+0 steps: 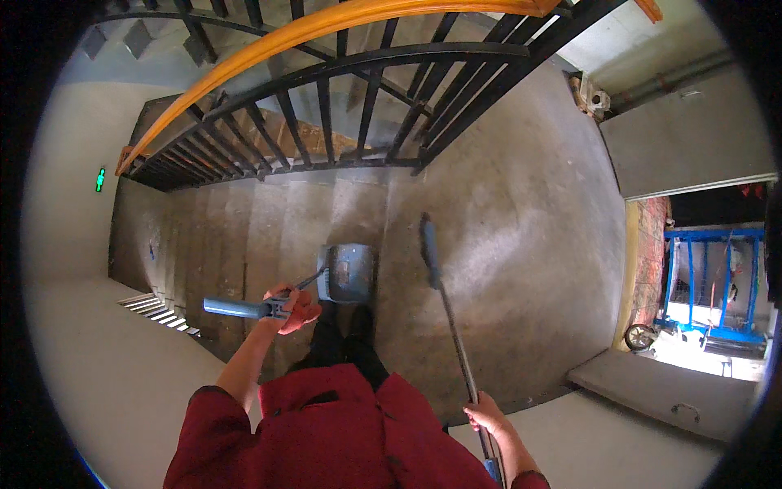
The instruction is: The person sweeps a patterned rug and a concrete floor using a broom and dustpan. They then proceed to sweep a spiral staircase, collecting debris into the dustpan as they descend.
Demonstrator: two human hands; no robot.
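Note:
My left hand (299, 310) grips the upright handle of a long-handled dustpan, near its blue-grey grip (235, 307). The dustpan's pan (348, 273) hangs or rests in front of my feet, over the steps; whether it touches them I cannot tell. A comb-like toothed edge runs along its left side. In my right hand (487, 412) is the metal pole (458, 342) of a broom. Its narrow grey-blue head (429, 250) reaches out over the concrete landing, to the right of the dustpan and apart from it.
Concrete stairs (263, 214) descend to the left, beside a black metal railing (366, 116) with an orange wooden handrail (293, 33). On the right, a grey door (690, 147) borders an opening with a blue metal frame (712, 281) and a wheel (639, 337). A green exit sign (100, 180) glows on the left wall.

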